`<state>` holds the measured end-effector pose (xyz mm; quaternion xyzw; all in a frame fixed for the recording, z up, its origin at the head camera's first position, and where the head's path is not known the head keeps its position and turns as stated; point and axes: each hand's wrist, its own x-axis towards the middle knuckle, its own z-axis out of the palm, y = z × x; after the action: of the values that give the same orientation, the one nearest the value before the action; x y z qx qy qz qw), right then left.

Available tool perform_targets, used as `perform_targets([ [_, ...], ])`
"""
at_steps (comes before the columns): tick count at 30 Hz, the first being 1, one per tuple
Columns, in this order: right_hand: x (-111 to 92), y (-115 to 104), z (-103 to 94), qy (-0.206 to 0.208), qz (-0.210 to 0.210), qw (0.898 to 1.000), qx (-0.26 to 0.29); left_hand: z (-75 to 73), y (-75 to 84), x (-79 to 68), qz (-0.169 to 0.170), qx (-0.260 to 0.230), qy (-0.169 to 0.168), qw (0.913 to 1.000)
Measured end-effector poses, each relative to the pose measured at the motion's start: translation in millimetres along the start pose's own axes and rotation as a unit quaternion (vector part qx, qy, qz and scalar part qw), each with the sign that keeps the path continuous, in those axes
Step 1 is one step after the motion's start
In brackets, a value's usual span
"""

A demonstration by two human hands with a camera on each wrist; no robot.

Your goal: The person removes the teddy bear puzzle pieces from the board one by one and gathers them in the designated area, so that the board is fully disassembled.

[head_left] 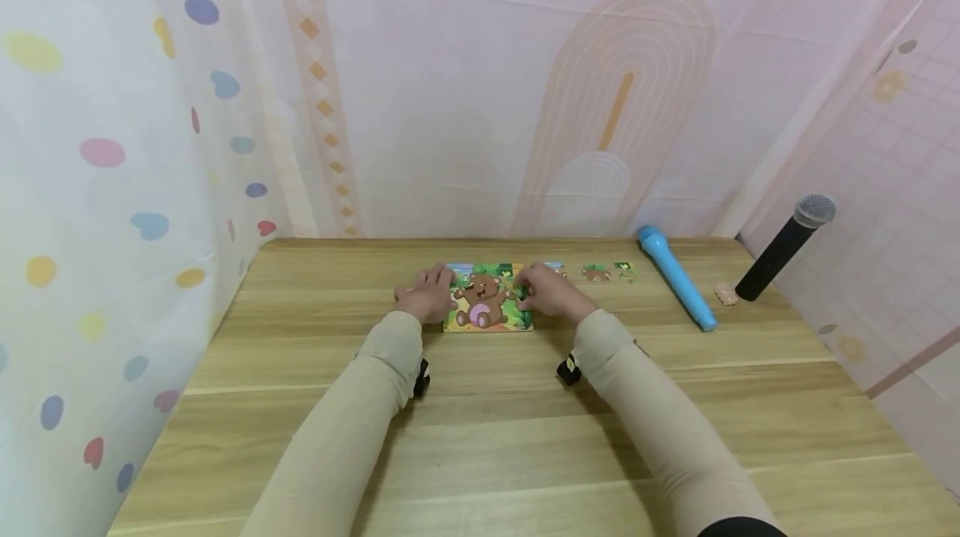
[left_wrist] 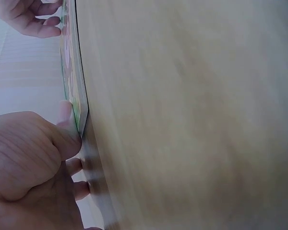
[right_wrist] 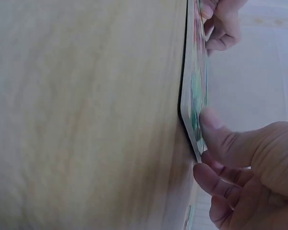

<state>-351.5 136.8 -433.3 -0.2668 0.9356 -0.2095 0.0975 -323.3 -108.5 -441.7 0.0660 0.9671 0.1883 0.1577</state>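
A thin rectangular jigsaw puzzle [head_left: 483,312] with a cartoon brown bear lies flat on the wooden table between both hands. My left hand [head_left: 426,297] holds its left side, the thumb over the border and other fingers beside the edge. From the right, my right hand [head_left: 553,293] holds the opposite side; in the right wrist view its thumb [right_wrist: 216,127] lies on the picture and the curled fingers sit at the edge. The left wrist view shows the left thumb [left_wrist: 67,139] against the near corner. Parts of the puzzle's sides are hidden by the hands.
Behind and right of the right hand lie loose puzzle pieces [head_left: 596,273]. Farther right are a blue toy microphone [head_left: 678,280], a small pinkish item [head_left: 725,294] and a black microphone [head_left: 780,253]. Patterned curtains [head_left: 435,103] border the table [head_left: 480,454].
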Motion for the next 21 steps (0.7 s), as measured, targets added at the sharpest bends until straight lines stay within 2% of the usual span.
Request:
perform_targets([
  [8,-0.7,-5.7,4.7,0.003,0.042,0.998,-0.039,-0.1,0.5,1.6,-0.001,-0.002,0.0,1.0],
  [21,-1.3,-9.2,7.6,0.008,0.048,0.999,-0.012,1.6,0.3,3.3,-0.002,-0.002,0.0,1.0],
])
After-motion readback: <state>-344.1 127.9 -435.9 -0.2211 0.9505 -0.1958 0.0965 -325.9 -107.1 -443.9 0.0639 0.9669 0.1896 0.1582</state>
